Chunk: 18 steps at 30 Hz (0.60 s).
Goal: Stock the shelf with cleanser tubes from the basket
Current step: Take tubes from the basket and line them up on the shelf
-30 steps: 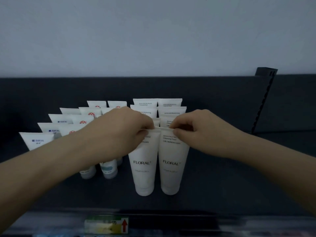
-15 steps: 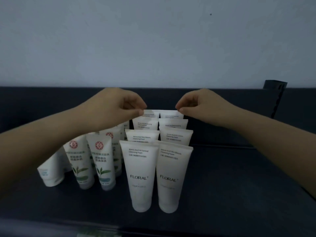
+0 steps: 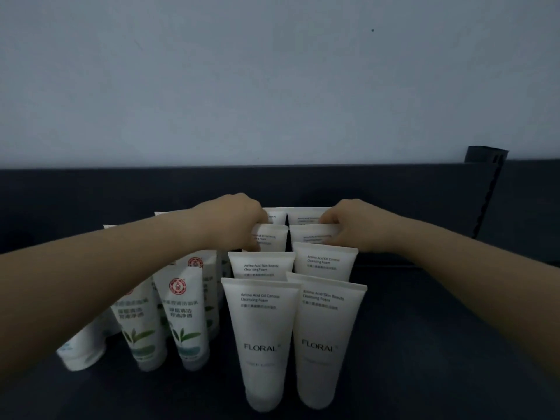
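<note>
White FLORAL cleanser tubes stand cap-down in two columns on the dark shelf (image 3: 430, 359). The front pair are the left front tube (image 3: 263, 344) and the right front tube (image 3: 323, 341), with several more rows behind them. My left hand (image 3: 236, 225) reaches to the third row and curls its fingers round the left edge of the left tube there (image 3: 272, 239). My right hand (image 3: 351, 225) pinches the top right corner of the right third-row tube (image 3: 313, 234). No basket is in view.
Left of the FLORAL columns stand green-leaf tubes (image 3: 186, 316) in rows, partly hidden under my left forearm, and a white tube with blue print (image 3: 81, 350) at the far left. A dark back panel (image 3: 91, 195) closes the shelf. A notched black upright (image 3: 488, 192) rises at the right.
Both hands let go of the front pair of tubes, lifted, moved toward the back and came down on the third-row tubes. The view has shifted closer to the shelf.
</note>
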### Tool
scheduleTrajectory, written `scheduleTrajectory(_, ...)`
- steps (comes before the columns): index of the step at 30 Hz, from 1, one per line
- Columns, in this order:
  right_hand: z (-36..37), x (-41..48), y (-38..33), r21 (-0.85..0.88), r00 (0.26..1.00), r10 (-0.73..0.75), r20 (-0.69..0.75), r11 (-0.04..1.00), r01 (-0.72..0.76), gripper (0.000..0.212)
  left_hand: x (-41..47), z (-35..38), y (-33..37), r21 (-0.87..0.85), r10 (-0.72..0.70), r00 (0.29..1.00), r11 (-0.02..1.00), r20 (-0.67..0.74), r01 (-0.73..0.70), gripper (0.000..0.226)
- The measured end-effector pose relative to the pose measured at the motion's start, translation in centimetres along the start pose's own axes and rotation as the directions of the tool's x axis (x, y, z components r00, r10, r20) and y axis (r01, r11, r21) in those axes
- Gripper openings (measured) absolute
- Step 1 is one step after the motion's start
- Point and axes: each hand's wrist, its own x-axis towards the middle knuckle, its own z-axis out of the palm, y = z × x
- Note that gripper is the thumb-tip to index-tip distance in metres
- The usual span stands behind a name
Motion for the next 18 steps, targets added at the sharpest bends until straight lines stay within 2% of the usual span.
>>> scheduleTrajectory(5, 0.27, -0.04, -0.08, -0.010, 0.999, 0.009, -0.053, 1.000, -0.009, 0.026, 0.49, 0.25, -0.27, 0.025, -0.018, 0.999, 1.000, -0.040, 0.019, 0.031)
scheduleTrajectory(13, 0.32, 0.37, -0.15, -0.017, 0.996, 0.008, -0.089, 1.000, -0.010, 0.026, 0.87, 0.31, -0.40, 0.025, -0.036, 0.998, 0.999, -0.045, 0.037, 0.036)
scheduleTrajectory(18, 0.25, 0.33, -0.10, -0.021, 0.997, 0.007, -0.071, 1.000, -0.008, 0.022, 0.63, 0.32, -0.17, 0.014, -0.066, 0.997, 0.998, -0.034, 0.066, 0.030)
